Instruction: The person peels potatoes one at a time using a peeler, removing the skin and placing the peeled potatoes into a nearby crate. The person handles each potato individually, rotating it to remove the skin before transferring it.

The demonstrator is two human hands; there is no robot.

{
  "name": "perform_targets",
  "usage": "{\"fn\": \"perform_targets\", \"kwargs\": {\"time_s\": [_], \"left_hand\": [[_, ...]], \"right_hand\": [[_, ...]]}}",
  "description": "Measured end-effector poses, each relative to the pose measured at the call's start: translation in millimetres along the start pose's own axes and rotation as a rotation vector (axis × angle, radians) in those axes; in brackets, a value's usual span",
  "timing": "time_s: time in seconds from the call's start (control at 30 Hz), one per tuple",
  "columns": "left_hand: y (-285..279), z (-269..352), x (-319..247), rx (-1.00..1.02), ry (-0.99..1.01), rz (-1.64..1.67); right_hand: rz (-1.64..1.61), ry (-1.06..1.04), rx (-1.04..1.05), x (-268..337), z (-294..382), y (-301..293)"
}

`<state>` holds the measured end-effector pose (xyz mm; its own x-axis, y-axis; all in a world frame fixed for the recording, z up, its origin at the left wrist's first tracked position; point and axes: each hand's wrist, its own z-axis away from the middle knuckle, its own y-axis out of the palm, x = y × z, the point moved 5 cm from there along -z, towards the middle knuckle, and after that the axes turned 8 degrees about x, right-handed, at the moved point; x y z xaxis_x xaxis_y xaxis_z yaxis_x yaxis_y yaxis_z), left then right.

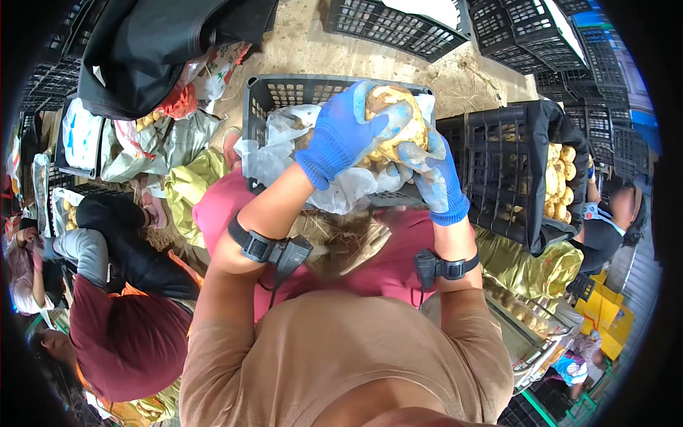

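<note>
A large pale potato with brown soil patches [399, 125] is held up over a black plastic crate [336, 80]. My left hand [357, 125], in a blue knitted glove with a grey coated palm, grips its left side, thumb across the front. Gloved alike, my right hand [435, 165] holds its lower right side. White paper [341, 189] lines the crate, and smaller potatoes [373, 159] show beneath my hands, partly hidden by them.
A black crate of potatoes [559, 181] stands at the right. Sacks and plastic bags [160, 144] lie at the left, near a seated co-worker [128, 341]. More black crates [400, 26] are beyond. A yellow-green sack [197, 189] lies beside my left leg.
</note>
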<state>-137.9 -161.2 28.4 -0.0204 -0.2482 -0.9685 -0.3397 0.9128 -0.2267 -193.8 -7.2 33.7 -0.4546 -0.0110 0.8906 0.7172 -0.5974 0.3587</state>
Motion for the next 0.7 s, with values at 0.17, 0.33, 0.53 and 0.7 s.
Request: {"fn": "perform_targets", "kwargs": {"time_s": [0.17,0.33,0.53,0.7], "left_hand": [[-3,-10,31,-0.039,-0.028,-0.259],[-7,-4,42,-0.234,-0.257,0.356],[-2,-2,16,0.074,-0.349,0.534],[-3,-3,15,0.049,-0.419,0.426]], "right_hand": [[-0.046,0.034,0.108,-7,4,-1],[-0.043,-0.011,0.04,-4,6,5],[-0.122,-0.035,0.06,0,3,-8],[-0.107,0.011,0.125,1,9,-2]]}}
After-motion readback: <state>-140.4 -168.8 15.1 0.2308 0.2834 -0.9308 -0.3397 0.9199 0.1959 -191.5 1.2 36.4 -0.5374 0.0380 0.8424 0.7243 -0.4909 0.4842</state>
